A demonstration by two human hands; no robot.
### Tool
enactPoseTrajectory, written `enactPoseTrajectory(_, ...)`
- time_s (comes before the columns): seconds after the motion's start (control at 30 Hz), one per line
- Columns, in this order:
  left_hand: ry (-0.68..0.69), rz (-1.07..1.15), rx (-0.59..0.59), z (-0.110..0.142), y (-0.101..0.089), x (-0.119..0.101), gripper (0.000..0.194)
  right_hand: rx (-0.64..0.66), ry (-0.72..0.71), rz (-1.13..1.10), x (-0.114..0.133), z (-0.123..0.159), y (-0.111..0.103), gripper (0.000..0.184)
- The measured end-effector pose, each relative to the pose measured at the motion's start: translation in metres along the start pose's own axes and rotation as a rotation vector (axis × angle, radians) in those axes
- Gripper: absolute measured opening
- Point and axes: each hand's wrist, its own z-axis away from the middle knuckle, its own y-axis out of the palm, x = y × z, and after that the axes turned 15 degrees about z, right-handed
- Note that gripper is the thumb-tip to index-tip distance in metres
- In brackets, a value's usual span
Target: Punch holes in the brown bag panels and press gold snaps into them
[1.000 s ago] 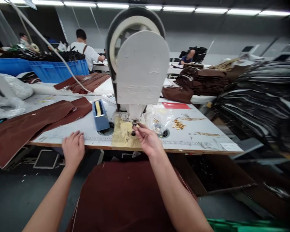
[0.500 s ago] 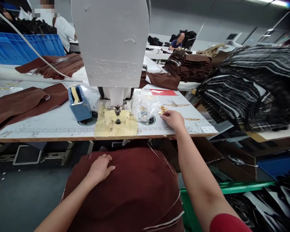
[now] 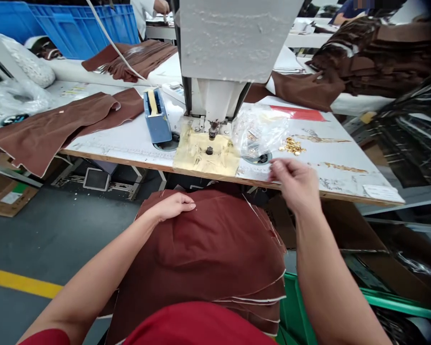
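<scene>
Machine head (image 3: 233, 40): tape dispenser (image 3: 157, 115) directly left; cloth panels (image 3: 53, 124) farther left; plastic bag (image 3: 258, 129) right; loose fittings (image 3: 292, 146) farther right; crates (image 3: 82, 31) behind; panel stack (image 3: 208, 254) before, below table edge (image 3: 158, 160).

I can't tell if the right hand (image 3: 294, 184) is pinching anything, as it's blurred; the gold fittings (image 3: 292, 146) are too small to make out singly, and the machine head (image 3: 233, 38) runs off the top of my view
</scene>
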Motion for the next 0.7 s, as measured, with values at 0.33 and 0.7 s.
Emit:
enactPoseTrajectory(0.33,0.135,-0.110,0.109,0.034,0.021,-0.057,0.036,0.308,-0.584,-0.036,0.054,0.103,0.072,0.018)
enactPoseTrajectory(0.7,0.216,-0.283,0.099,0.041,0.028,-0.062,0.037,0.299,-0.554,-0.078,0.057,0.105,0.073,0.002)
